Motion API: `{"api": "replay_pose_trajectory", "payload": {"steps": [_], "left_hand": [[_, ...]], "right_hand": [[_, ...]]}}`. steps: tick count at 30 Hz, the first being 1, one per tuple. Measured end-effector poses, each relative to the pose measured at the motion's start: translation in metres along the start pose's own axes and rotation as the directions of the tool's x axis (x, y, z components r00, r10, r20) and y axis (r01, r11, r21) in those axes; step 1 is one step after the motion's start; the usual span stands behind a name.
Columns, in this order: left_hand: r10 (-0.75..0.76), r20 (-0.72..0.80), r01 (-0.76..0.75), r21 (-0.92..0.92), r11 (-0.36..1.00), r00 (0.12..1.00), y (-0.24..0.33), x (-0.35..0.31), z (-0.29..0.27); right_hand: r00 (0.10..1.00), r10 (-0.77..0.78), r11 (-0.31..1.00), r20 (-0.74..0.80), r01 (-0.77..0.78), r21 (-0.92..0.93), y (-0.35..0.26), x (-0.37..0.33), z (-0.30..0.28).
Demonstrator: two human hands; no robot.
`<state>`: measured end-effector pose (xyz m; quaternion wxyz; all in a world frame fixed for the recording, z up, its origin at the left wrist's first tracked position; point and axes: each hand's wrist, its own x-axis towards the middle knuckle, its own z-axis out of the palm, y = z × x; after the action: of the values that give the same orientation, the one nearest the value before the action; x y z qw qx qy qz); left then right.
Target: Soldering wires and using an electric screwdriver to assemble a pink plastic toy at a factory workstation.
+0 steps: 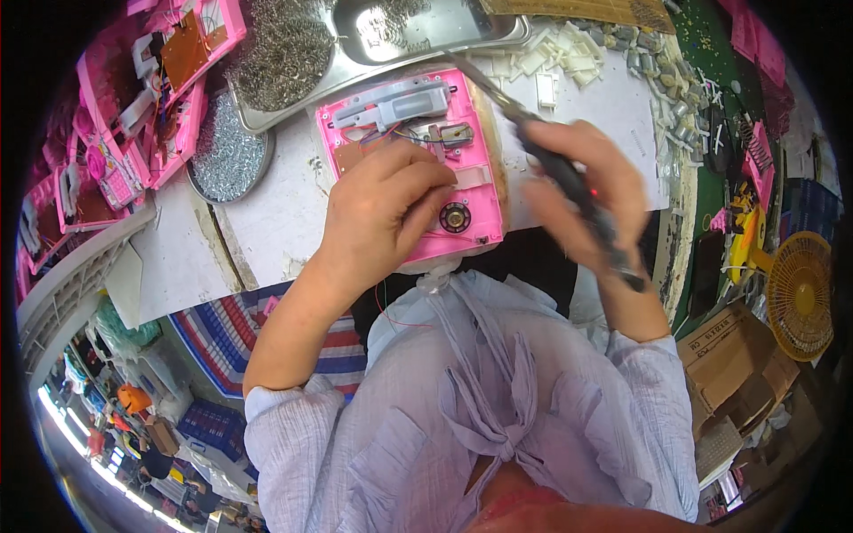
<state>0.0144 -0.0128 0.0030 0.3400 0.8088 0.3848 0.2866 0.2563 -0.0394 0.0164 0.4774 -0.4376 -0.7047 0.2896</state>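
Note:
A pink plastic housing (484,209) lies open on the white work table in front of me. It holds a grey plastic part (391,107), a small motor (457,134), thin wires and a round black speaker-like disc (455,217). My left hand (382,200) rests over the housing's left and middle part with its fingers curled together; whatever they pinch is hidden beneath them. To the right of the housing, my right hand (595,182), blurred by motion, grips a black-handled tool (569,174). This tool has a long metal shaft pointing up and left, and a small red light; its exact kind is unclear.
A round dish of small screws (229,151) and a metal tray (306,98) with many springs stand behind and left. White plastic pieces (569,53) and small motors (680,111) lie at the back right. Pink housings (133,169) pile up leftward. A yellow fan (800,296) stands far right.

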Motion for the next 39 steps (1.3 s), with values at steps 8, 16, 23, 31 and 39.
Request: {"api": "replay_pose_trajectory", "payload": {"steps": [8, 16, 23, 31, 39], "left_hand": [[0.066, 0.108, -0.07, 0.031, 0.997, 0.992, 0.0, -0.001, -0.005], [0.093, 0.096, -0.099, 0.06, 0.993, 0.991, 0.0, -0.001, -0.005], [0.09, 0.1, -0.096, 0.054, 0.994, 0.991, -0.002, -0.003, -0.003], [0.1, 0.104, -0.107, 0.065, 0.992, 0.99, -0.001, -0.002, -0.003], [0.098, 0.12, -0.108, 0.087, 0.99, 0.988, -0.001, -0.003, -0.004]], "right_hand": [[0.958, 0.162, 0.971, 0.236, -0.198, 0.135, -0.011, -0.02, -0.038], [0.95, 0.138, 0.982, 0.28, -0.168, 0.085, -0.009, -0.016, -0.03], [0.94, 0.123, 0.987, 0.319, -0.149, 0.058, -0.007, -0.013, -0.028], [0.941, 0.139, 0.989, 0.31, -0.147, 0.003, -0.017, -0.006, -0.026], [0.944, 0.203, 0.974, 0.261, -0.223, 0.048, -0.022, -0.008, -0.04]]}}
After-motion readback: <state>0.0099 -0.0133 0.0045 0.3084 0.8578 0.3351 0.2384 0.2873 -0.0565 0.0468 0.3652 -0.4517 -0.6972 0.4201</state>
